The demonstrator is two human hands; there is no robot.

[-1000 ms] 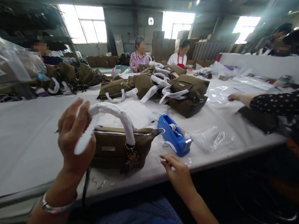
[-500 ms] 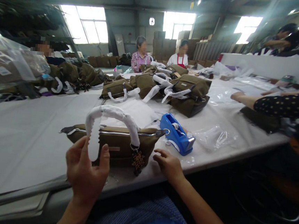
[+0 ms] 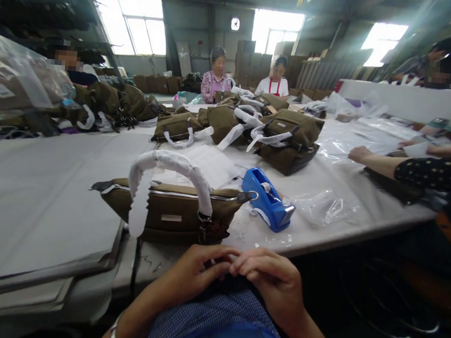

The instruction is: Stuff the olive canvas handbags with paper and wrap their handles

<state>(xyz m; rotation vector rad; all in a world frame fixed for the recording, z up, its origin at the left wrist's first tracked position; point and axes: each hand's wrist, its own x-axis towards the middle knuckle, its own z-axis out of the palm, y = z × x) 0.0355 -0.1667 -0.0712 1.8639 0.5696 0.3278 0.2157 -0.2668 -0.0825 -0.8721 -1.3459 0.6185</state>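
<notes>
An olive-brown bag (image 3: 166, 211) stands upright near the table's front edge, its zipper on top, with a dark charm at its right side. Its arched handle (image 3: 171, 159) is wrapped in white, and a white strip hangs at the left end. In front of the bag, low over my lap, my left hand (image 3: 200, 272) and my right hand (image 3: 273, 278) meet at the fingertips. The fingers of both are curled together, and anything between them is too small to make out. A blue tape dispenser (image 3: 266, 199) sits right of the bag.
More olive bags (image 3: 287, 137) with wrapped handles are piled behind. White sheets (image 3: 42, 190) lie at the left. Clear plastic bags (image 3: 327, 207) spread to the right, where another person's arm (image 3: 379, 164) reaches in. Two people sit across the table.
My left hand has let go of the white strip and moved down and right. My right hand has come lower, and the two now touch in front of the bag. The charm hangs differently.
</notes>
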